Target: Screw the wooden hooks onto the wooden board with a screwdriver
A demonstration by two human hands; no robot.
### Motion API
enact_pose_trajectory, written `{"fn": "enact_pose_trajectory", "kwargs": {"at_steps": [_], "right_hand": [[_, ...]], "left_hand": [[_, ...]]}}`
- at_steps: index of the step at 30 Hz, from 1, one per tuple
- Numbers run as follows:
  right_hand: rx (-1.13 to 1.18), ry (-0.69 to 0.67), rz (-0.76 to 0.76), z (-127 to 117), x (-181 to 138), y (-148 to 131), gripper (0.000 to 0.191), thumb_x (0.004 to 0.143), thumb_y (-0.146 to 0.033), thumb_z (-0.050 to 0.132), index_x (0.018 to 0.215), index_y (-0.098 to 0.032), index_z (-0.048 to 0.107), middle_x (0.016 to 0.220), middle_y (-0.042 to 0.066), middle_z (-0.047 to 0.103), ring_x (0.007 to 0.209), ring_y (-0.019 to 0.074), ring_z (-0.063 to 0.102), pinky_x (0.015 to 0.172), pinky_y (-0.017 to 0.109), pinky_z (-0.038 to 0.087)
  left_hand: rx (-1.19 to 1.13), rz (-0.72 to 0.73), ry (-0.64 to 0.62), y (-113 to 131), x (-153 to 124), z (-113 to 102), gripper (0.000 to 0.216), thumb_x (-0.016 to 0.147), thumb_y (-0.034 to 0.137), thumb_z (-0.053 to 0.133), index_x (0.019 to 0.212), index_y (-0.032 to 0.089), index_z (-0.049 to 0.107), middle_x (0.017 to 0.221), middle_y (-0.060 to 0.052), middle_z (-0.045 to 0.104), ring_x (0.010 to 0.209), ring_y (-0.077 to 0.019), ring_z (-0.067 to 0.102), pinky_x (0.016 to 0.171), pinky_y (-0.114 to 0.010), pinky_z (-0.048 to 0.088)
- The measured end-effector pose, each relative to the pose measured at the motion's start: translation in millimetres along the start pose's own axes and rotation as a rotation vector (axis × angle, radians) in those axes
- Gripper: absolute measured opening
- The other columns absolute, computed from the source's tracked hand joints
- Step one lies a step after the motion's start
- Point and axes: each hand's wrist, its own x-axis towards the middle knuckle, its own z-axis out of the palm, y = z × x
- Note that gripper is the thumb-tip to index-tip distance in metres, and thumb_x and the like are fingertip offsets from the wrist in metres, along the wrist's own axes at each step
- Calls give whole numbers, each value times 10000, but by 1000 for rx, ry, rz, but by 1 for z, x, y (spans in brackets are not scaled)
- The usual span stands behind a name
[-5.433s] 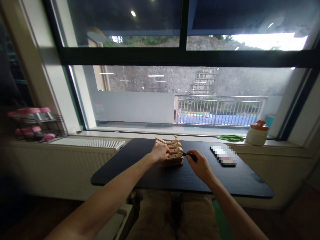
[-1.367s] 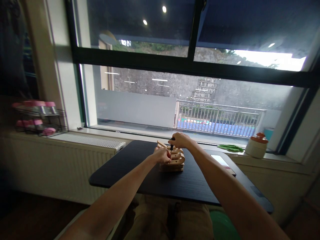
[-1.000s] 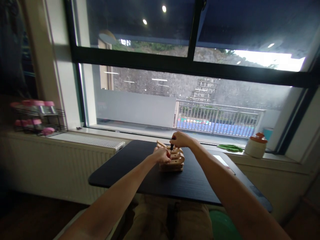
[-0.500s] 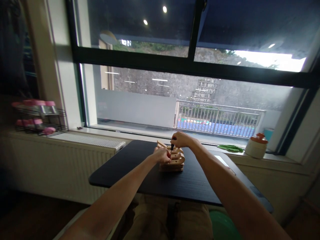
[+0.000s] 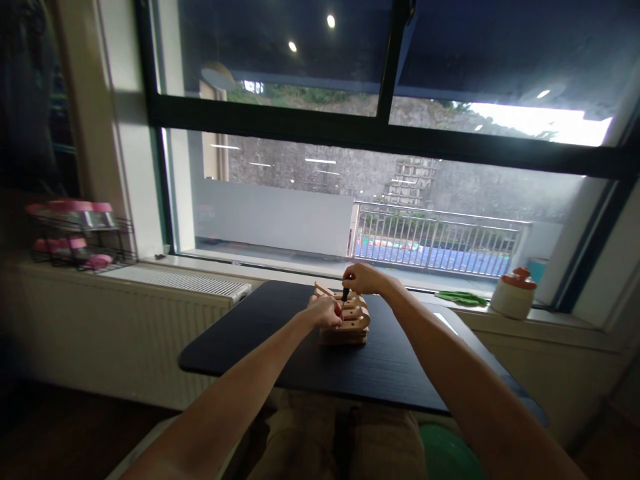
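Observation:
A light wooden assembly (image 5: 353,321) of stacked curved slats stands near the middle of the black table (image 5: 300,353). My left hand (image 5: 325,311) is closed on its left side and steadies it. My right hand (image 5: 363,278) hovers over the top of the assembly, fingers pinched on a small black tool (image 5: 345,293) that points down into the wood. The tool's tip is hidden among the slats.
A phone (image 5: 440,319) lies on the table behind my right forearm. On the window sill stand a white jar with an orange lid (image 5: 513,291) and a green cloth (image 5: 463,297). A wire rack with pink items (image 5: 75,233) sits at the left, above a radiator (image 5: 180,283).
Five seconds ago my right hand held the black tool at the assembly's right side; it now holds it upright over the top. Over the last second both hands have barely moved.

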Motion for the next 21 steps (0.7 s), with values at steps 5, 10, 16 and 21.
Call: {"fn": "enact_pose_trajectory", "kwargs": {"at_steps": [5,10,16,21], "right_hand": [[-1,42,26,7,1,-2,339,794,-417,493,862,-146,684,708,46,678,629,122,585,553,192,376],[10,82,-3,7,-1,-3,331,740,-367,559,1027,-221,637,842,12,679,698,123,582,574,185,370],[37,106,-38,7,-5,-4,270,779,-286,498,982,-200,653,842,13,673,688,106,572,592,176,367],[47,125,-30,11,-3,-3,286,784,-349,492,892,-153,670,740,36,666,618,112,561,553,193,358]], "left_hand": [[1,-6,-27,0,1,1,315,846,328,501,1101,145,528,1113,-68,548,956,-199,555,801,-387,481],[-16,-11,-9,-3,2,2,281,856,331,482,1069,160,546,1103,-66,556,948,-184,555,813,-377,474],[-71,-12,63,-4,3,3,217,734,366,602,796,165,655,844,-24,652,890,-213,576,833,-369,402],[-154,-1,113,-8,7,8,145,629,319,622,677,203,695,690,-17,673,779,-229,595,703,-304,381]]}}
